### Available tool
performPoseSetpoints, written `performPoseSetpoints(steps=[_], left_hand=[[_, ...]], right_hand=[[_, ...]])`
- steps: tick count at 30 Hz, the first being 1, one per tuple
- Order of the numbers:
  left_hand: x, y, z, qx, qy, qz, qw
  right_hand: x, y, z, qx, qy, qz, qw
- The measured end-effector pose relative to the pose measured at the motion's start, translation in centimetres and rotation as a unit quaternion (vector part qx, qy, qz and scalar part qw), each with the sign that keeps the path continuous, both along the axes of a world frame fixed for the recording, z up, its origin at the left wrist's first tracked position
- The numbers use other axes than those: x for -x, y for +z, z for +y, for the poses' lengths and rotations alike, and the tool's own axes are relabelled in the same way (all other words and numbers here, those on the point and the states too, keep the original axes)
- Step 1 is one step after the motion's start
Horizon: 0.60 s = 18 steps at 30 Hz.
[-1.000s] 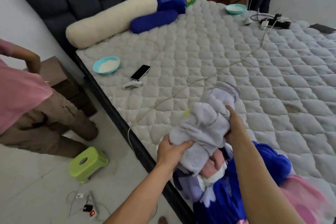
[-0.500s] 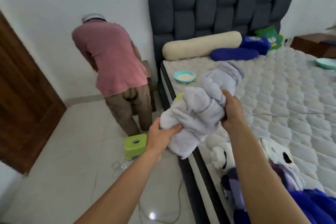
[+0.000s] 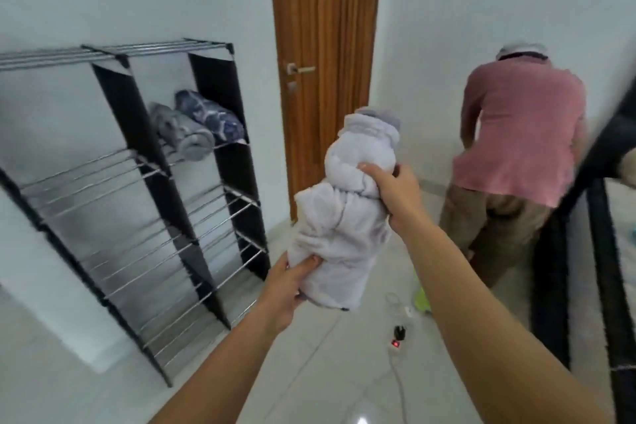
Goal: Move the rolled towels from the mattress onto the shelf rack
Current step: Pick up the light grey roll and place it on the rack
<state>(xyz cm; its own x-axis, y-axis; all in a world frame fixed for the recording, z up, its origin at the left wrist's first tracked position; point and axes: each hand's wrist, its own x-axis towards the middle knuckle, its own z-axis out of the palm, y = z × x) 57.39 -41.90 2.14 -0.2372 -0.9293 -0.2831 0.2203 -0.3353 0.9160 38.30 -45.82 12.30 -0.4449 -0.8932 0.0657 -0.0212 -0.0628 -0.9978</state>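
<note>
A: How does the towel look?
B: The pale lilac rolled towel [image 3: 344, 217] is bunched and loose, held in the air; left hand [image 3: 287, 289] has a grip on its lower end, right hand [image 3: 395, 194] its middle.
A: And the rack?
B: The shelf rack [image 3: 137, 203] stands left of both grips; two rolled towels [image 3: 196, 126] lie on an upper tier. Wooden door [image 3: 327, 45] behind, white tiled floor [image 3: 309, 372] below.

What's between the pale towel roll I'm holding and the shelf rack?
Head view: nothing. Only bare tiled floor separates the pale towel roll, held in left hand and right hand, from the shelf rack.
</note>
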Motion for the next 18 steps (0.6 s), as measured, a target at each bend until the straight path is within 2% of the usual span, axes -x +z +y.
performPoseSetpoints(steps=[6, 10, 18], left_hand=[[-13.2, 0.2, -3.0, -0.017, 0.181, -0.021, 0.983], [-19.8, 0.3, -5.7, -0.012, 0.262, -0.027, 0.965], [-26.5, 0.3, -16.5, -0.025, 0.331, -0.008, 0.943]], right_hand=[[-16.5, 1.2, -9.8, -0.01, 0.213, 0.04, 0.976], [-26.0, 1.1, -15.6, -0.041, 0.308, 0.06, 0.949], [-37.6, 0.6, -29.1, -0.076, 0.39, 0.175, 0.901]])
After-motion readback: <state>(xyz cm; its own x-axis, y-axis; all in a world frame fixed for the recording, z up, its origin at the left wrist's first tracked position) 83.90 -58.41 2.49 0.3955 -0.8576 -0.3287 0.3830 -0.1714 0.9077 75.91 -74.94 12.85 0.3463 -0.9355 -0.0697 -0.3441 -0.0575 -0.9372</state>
